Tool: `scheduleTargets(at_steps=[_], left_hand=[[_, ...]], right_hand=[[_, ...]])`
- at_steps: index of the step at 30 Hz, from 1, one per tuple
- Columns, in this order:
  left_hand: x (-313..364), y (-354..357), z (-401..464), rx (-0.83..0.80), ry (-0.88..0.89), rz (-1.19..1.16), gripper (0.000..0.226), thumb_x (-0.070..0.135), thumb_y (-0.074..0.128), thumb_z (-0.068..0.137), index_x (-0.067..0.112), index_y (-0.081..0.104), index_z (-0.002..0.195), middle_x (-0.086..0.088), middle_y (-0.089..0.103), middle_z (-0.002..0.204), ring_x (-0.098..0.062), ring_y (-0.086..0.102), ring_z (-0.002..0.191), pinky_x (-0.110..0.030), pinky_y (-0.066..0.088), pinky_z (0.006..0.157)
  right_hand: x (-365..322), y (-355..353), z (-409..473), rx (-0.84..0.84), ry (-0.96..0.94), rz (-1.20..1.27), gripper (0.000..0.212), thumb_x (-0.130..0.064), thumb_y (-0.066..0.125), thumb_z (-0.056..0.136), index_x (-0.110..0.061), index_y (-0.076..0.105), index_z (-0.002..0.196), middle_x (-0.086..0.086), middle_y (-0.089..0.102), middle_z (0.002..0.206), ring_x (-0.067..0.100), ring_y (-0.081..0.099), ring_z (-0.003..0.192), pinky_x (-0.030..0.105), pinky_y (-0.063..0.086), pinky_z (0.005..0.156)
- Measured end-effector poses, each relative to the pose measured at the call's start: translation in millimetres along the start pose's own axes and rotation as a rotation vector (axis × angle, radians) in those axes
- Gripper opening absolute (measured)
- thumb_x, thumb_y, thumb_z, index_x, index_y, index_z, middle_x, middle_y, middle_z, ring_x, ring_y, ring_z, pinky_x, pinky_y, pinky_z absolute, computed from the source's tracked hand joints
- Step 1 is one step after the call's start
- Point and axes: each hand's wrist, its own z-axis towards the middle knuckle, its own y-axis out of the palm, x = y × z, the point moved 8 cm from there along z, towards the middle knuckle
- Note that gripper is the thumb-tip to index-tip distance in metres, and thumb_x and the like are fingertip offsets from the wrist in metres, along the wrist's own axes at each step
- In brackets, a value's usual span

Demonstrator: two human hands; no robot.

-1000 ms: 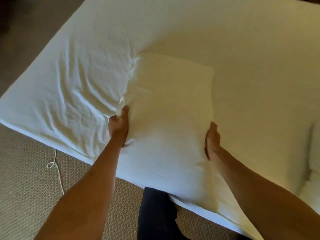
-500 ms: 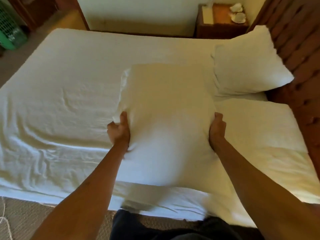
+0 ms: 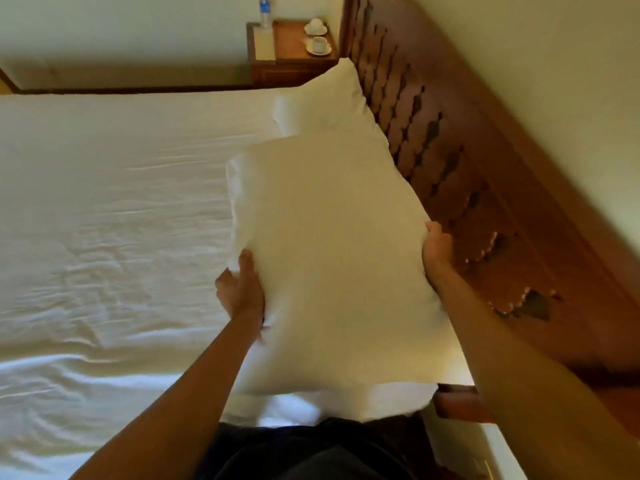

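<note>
- Clothing, dark and blurred, filled the bottom edge of the view, right against the near side of the bed.
- Both bare forearms reached up from the lower corners to a white pillow, which was held above the head end of the bed with its right edge close beside the headboard.
- The left hand gripped the pillow's left edge, thumb lying on top of the fabric and fingers curled under it out of sight.
- The right hand gripped the right edge a little farther up, thumb on top likewise, fingers hidden behind the pillow.
- The pillow's near end hung over the bed's near edge, just beside a wooden corner of the bed frame.
- A white sheet, creased in long folds, covered the bed to the left of the pillow.
- Beyond the held pillow a second pillow leaned against the headboard; the held one covered its near part, and whether they touched was hard to tell.
- The headboard, carved reddish wood, ran diagonally along the right.
- Farthest off, a wooden nightstand stood against the wall beside the headboard, bearing a water bottle and two white cups on saucers.
</note>
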Motion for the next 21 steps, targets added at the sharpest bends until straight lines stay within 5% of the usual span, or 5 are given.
scheduleTargets(at_steps=[2, 6, 13, 17, 21], left_hand=[[-36.6, 19.4, -2.0, -0.115, -0.037, 0.208, 0.056, 0.062, 0.053, 0.089, 0.007, 0.057, 0.078, -0.008, 0.057, 0.075, -0.031, 0.057, 0.078, -0.046, 0.050, 0.076], [-74.6, 47.1, 7.8, -0.328, -0.153, 0.450, 0.055, 0.058, 0.045, 0.095, 0.011, 0.051, 0.121, -0.020, 0.060, 0.118, -0.039, 0.059, 0.105, -0.050, 0.049, 0.089], [17.2, 131.2, -12.7, -0.386, 0.522, 0.705, 0.063, 0.051, 0.037, 0.100, 0.019, 0.024, 0.153, -0.013, 0.028, 0.157, -0.030, 0.027, 0.144, -0.049, 0.029, 0.113], [-9.6, 169.8, -19.4, -0.608, 0.907, 1.025, 0.065, 0.063, 0.015, 0.095, 0.037, 0.015, 0.154, -0.001, 0.001, 0.165, -0.017, -0.005, 0.151, -0.055, 0.008, 0.119], [-41.4, 143.7, 82.9, -0.281, 0.410, 1.102, 0.061, 0.067, 0.015, 0.096, 0.048, 0.002, 0.152, 0.000, -0.002, 0.165, -0.027, 0.000, 0.151, -0.064, 0.007, 0.115]], right_hand=[[48.0, -27.0, 21.4, 0.016, 0.143, -0.188, 0.047, -0.030, 0.040, 0.100, 0.002, 0.051, 0.132, 0.021, 0.049, 0.139, 0.037, 0.048, 0.124, 0.043, 0.038, 0.103], [108.8, -44.2, 45.6, -0.025, 0.193, -0.442, 0.041, -0.023, 0.042, 0.097, -0.001, 0.050, 0.131, 0.021, 0.053, 0.133, 0.039, 0.052, 0.118, 0.048, 0.044, 0.100], [17.5, 58.5, -18.0, -0.180, -0.692, -0.663, 0.054, -0.034, 0.029, 0.099, -0.012, 0.035, 0.149, 0.012, 0.029, 0.158, 0.026, 0.022, 0.147, 0.043, 0.017, 0.119], [56.3, 85.6, 1.1, -0.359, -0.854, -0.904, 0.058, -0.047, 0.018, 0.102, -0.028, 0.015, 0.156, 0.004, 0.005, 0.165, 0.018, -0.001, 0.152, 0.041, 0.004, 0.122], [84.6, 62.7, 91.8, -0.217, -0.391, -0.863, 0.068, -0.056, 0.015, 0.100, -0.019, 0.009, 0.157, 0.011, 0.009, 0.164, 0.028, 0.011, 0.150, 0.046, 0.016, 0.121]])
